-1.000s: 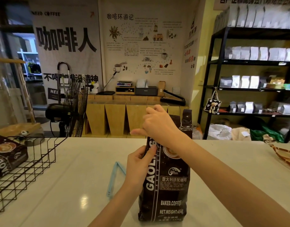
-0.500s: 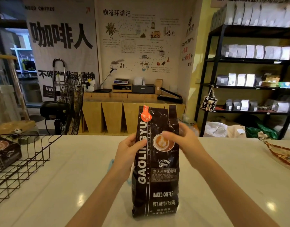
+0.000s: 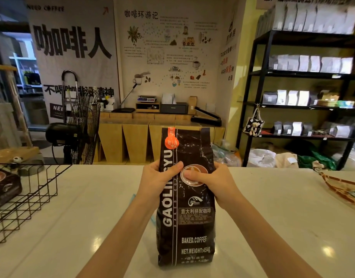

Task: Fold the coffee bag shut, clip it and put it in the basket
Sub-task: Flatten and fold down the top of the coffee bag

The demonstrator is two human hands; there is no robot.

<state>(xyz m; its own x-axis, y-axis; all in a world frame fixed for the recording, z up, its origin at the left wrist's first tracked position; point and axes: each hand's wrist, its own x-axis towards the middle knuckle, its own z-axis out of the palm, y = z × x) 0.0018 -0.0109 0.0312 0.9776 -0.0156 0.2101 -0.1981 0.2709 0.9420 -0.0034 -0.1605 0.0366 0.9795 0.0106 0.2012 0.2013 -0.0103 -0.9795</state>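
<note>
A tall black coffee bag [image 3: 189,223] with white lettering and an orange tag stands upright on the white counter [image 3: 273,217], its top unfolded and straight. My left hand [image 3: 155,182] grips its left side at mid height, thumb on the front. My right hand [image 3: 210,182] grips the right side, thumb pressed on the cup picture. A light blue clip [image 3: 132,199] lies on the counter behind my left wrist, mostly hidden. The black wire basket [image 3: 38,195] sits at the left edge of the counter.
Another dark coffee bag [image 3: 4,185] lies inside the basket. A patterned tray or bag [image 3: 345,189] pokes in at the counter's right edge. Behind the counter are a black fan [image 3: 80,127], wooden cabinets and black shelves of white pouches [image 3: 305,97].
My right hand came down from the bag's top to its right side, leaving the top standing straight. My left hand slid up a little. Both thumbs now press the front.
</note>
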